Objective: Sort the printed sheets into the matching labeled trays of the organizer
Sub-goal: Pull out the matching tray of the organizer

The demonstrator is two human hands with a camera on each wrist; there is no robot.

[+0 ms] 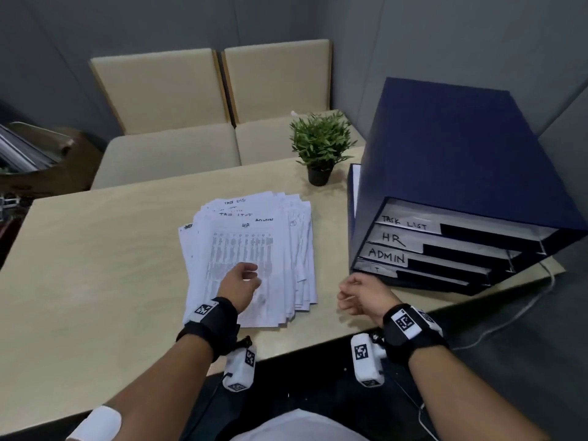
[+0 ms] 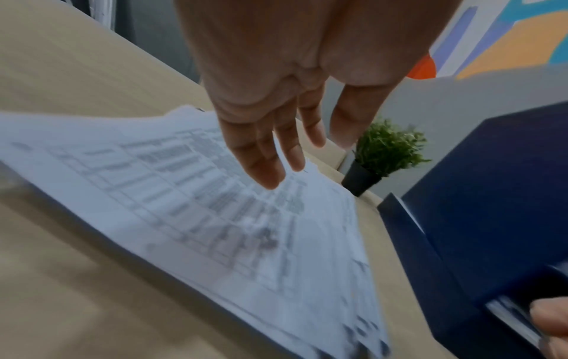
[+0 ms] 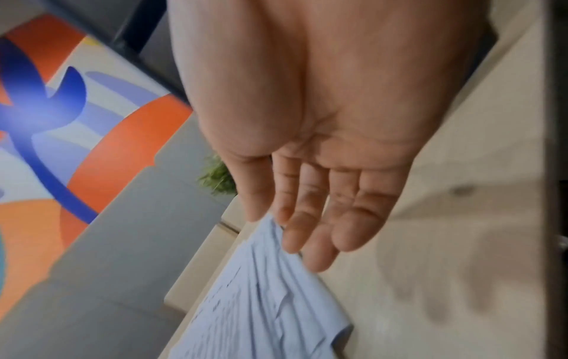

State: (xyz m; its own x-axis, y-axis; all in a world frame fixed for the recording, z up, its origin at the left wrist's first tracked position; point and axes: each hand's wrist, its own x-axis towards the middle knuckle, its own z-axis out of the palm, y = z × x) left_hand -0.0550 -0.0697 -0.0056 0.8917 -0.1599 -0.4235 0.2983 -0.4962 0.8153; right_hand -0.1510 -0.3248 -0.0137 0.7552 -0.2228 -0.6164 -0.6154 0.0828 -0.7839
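Observation:
A fanned stack of printed sheets (image 1: 241,246) (image 2: 215,218) (image 3: 261,303) lies mid-table; its top sheet is a table print marked HR (image 1: 245,225). My left hand (image 1: 245,278) (image 2: 286,158) hovers just over that sheet, fingers straight and holding nothing. My right hand (image 1: 356,292) (image 3: 322,218) hangs empty above the bare table, between the stack and the organizer, fingers relaxed. The dark blue organizer (image 1: 461,154) (image 2: 491,206) stands at the right with trays labelled TASK LIST (image 1: 404,222), HR (image 1: 393,238) and ADMIN (image 1: 386,256). The label of its bottom tray (image 1: 377,268) is mostly hidden.
A small potted plant (image 1: 319,144) (image 2: 387,148) stands behind the stack, left of the organizer. Two beige chairs (image 1: 165,97) face the far side of the wooden table (image 1: 95,249). A white cable (image 1: 525,310) runs off the table's right corner.

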